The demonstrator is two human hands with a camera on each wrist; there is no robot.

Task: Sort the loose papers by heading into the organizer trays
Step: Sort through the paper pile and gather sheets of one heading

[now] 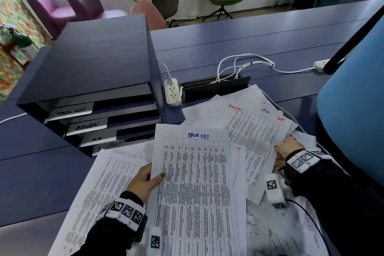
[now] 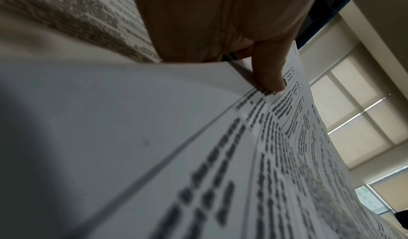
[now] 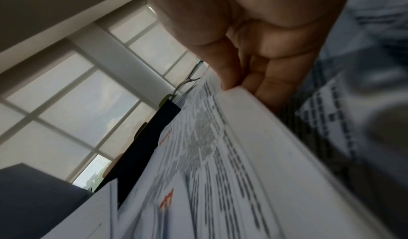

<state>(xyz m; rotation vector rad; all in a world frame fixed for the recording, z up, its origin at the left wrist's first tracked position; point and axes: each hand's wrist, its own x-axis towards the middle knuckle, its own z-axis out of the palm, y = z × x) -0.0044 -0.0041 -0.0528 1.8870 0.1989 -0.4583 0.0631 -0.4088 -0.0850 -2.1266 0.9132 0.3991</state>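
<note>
From the head camera, our left hand [image 1: 143, 181] pinches the left edge of the TASK LIST sheet [image 1: 193, 183], thumb on top and fingers [image 1: 145, 169] curled beneath. The sheet's long axis runs away from us, its blue heading pointing toward the organizer [image 1: 93, 64], which stands just up and left of that hand. The matching tray, labelled TASK LIST [image 1: 71, 110], is the topmost slot, so we judge the left hand the nearer one for the coming slide-in, short edge leading. Our right hand [image 1: 287, 151] grips the edge of a red-headed sheet [image 1: 255, 137] on the loose pile [image 1: 280, 224] spread over the blue desk [image 1: 249, 43].

At the left wrist, thin, limp paper printed with a dense grid curves under our thumb [image 2: 268, 71], which presses it down.

At the right wrist, our fingers [image 3: 262, 78] curl round the edge of a few flat, stacked sheets [image 3: 220, 155] with red lettering; how many, we cannot tell.
</note>
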